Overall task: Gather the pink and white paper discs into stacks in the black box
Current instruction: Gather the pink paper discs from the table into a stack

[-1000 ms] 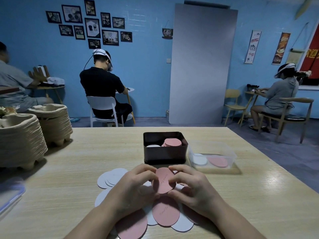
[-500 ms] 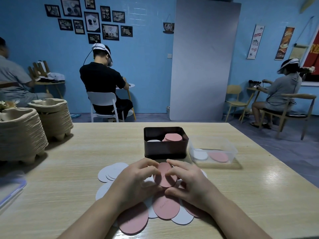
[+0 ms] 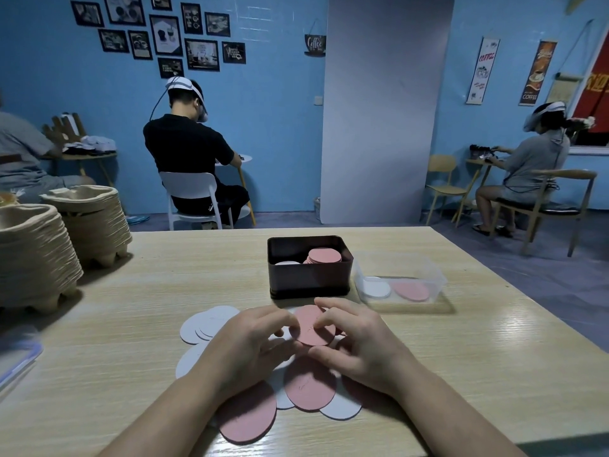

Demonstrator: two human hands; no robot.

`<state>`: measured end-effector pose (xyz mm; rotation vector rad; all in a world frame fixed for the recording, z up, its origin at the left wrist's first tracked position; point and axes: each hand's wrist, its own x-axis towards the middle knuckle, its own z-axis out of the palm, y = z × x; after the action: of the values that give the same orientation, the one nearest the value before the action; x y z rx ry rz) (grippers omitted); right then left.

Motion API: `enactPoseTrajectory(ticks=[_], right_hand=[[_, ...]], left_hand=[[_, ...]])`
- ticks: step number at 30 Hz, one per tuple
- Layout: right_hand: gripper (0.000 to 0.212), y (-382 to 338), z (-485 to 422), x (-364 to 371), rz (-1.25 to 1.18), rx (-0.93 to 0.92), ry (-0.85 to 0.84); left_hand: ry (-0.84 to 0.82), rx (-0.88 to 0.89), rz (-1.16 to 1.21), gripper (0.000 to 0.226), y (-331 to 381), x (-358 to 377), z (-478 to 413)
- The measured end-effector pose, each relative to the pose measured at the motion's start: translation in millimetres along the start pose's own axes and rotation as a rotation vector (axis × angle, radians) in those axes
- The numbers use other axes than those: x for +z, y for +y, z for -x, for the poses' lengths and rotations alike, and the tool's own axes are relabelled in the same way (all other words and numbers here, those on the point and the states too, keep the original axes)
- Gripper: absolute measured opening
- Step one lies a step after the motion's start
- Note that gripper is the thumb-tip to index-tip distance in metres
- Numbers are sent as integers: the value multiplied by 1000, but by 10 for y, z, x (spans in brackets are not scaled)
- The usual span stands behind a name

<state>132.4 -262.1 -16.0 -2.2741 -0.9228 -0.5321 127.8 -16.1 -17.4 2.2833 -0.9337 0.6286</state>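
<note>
Two hands meet over the scattered discs near the front edge of the surface [image 3: 461, 374]. Your left hand [image 3: 250, 347] and your right hand [image 3: 359, 344] both close their fingertips on one pink disc [image 3: 313, 328], which you hold tilted just above the pile, the left fingers at its left edge and the right thumb and forefinger at its lower and upper right edge. Beneath your hands lies the loose spread: white discs [image 3: 206, 326] fan out to the left, overlapping one another; a second pink disc [image 3: 309, 385] lies flat between your wrists; a third pink disc [image 3: 248, 417] lies nearest you, partly under your left forearm; another white disc [image 3: 341, 407] shows at the lower right of the spread. The black box [image 3: 308, 278] stands just beyond your hands, apart from the held disc. Inside it, a pink stack [image 3: 324, 255] sits on the right and the top of a white stack [image 3: 286, 262] shows on the left, lower than the pink one. A clear plastic container [image 3: 400, 278] stands just beside the box on its right, with one white and one pink disc flat on its floor. Stacked pulp trays [image 3: 36, 252] occupy the far left of the surface.
</note>
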Motion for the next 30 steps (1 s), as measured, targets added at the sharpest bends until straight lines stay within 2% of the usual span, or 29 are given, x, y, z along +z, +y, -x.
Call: enactPoseTrajectory(ticks=[4,12,15,19,23,30], right_hand=[[32,10,0,5,6,10,-23],[35,27,-15,-2,59,28,-83],[34,7,-19,-17,60,26,-58],[35,14,-2,-53,5,60,26],[36,72,26,-76,-42,124,64],[37,96,26,-51,-25,132,51]], left_hand=[[-1,22,-35,15,4,5,-11],[-24,-8,-73,18,17,18,-9],[-33,-19,-61,20,57,8,-19],[-33,-77,-21,33,77,-60,1],[-168,0,-78,39,74,-131,30],[-343,40,-102,75,86,-116,7]])
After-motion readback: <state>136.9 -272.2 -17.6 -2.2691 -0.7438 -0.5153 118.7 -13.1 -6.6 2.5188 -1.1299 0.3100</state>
